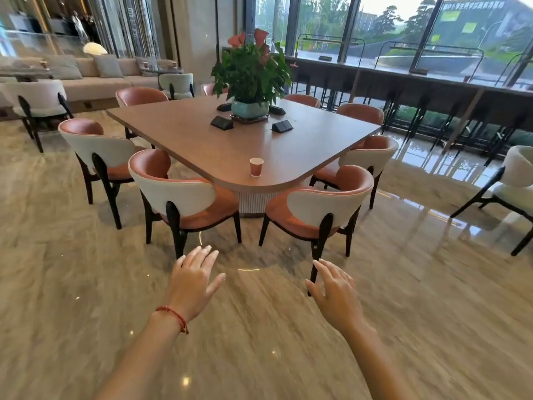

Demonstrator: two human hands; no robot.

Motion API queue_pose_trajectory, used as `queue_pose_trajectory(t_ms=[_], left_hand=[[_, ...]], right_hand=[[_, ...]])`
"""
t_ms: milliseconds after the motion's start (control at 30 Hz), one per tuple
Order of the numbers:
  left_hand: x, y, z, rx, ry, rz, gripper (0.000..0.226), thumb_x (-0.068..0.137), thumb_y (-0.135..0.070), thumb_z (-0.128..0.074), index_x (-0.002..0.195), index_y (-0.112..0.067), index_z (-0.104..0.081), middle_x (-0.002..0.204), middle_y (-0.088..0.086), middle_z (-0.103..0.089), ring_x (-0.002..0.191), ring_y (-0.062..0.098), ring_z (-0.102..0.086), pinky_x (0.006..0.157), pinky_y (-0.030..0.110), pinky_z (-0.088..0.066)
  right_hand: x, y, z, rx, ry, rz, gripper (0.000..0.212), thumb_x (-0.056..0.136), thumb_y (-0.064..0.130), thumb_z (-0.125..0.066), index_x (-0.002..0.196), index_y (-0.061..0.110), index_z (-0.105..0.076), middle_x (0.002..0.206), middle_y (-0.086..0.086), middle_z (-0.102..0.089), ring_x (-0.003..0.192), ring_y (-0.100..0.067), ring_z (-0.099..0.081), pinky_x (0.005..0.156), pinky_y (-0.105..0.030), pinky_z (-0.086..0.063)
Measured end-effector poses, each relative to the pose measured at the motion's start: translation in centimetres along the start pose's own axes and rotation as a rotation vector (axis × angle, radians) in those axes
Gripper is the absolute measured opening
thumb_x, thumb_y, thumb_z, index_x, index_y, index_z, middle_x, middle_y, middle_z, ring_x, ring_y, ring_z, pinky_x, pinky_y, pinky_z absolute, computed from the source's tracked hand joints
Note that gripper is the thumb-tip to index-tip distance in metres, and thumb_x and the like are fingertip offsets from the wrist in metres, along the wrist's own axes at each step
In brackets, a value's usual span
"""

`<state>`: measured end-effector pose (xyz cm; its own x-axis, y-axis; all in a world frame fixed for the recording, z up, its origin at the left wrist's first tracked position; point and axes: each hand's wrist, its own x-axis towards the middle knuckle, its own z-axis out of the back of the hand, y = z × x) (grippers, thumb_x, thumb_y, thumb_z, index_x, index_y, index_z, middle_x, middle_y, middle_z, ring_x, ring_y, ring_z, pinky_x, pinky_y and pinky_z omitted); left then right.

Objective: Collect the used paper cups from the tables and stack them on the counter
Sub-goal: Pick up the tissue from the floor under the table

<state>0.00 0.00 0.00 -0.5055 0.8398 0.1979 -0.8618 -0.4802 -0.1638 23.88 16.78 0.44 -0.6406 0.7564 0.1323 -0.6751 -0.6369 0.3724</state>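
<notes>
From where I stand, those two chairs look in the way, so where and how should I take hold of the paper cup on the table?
The paper cup stands upright, mouth up, near the table's rounded near edge. Probably best: reach through the gap between the two near chairs with the right hand and close a side grip round the mid wall, below the rim, since the wall tapers downward. Both hands are empty.

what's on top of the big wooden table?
One paper cup near the table's front edge, a potted plant at centre, four black boxes around it. Cup contents not visible.
</notes>
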Motion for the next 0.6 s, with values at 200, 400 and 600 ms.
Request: queue_pose_trajectory(t_ms=[200, 400, 600], left_hand=[[8.1, 3.2, -2.8, -0.065, -0.057, -0.002, 0.054, 0.092, -0.042, -0.050, 0.137, -0.013, -0.044, 0.145, 0.008, -0.042, 0.138, 0.023, -0.033, 0.111, 0.040, -0.025], [18.1, 7.6, -5.5, -0.059, -0.018, -0.003, 0.056, 0.093, -0.043, -0.045, 0.141, -0.014, -0.038, 0.148, 0.006, -0.037, 0.140, 0.020, -0.027, 0.113, 0.037, -0.021], [25.1, 10.5, -7.7, -0.033, 0.055, -0.006, 0.056, 0.093, -0.043, -0.045, 0.140, -0.014, -0.038, 0.148, 0.006, -0.037, 0.140, 0.021, -0.027, 0.113, 0.037, -0.021]], right_hand=[[8.9, 0.0, -3.1, -0.009, -0.028, 0.023, 0.055, 0.095, 0.047, -0.045, 0.144, 0.023, -0.035, 0.150, 0.003, -0.037, 0.141, -0.014, -0.026, 0.115, -0.030, -0.016], [19.2, 0.9, -6.7, -0.014, -0.007, -0.010, 0.055, 0.095, 0.045, -0.047, 0.144, 0.022, -0.036, 0.149, 0.001, -0.038, 0.140, -0.016, -0.029, 0.114, -0.031, -0.018], [26.8, 1.9, -9.1, 0.022, 0.021, -0.025, 0.054, 0.094, 0.044, -0.049, 0.142, 0.021, -0.039, 0.147, 0.001, -0.041, 0.139, -0.017, -0.030, 0.113, -0.031, -0.018]])
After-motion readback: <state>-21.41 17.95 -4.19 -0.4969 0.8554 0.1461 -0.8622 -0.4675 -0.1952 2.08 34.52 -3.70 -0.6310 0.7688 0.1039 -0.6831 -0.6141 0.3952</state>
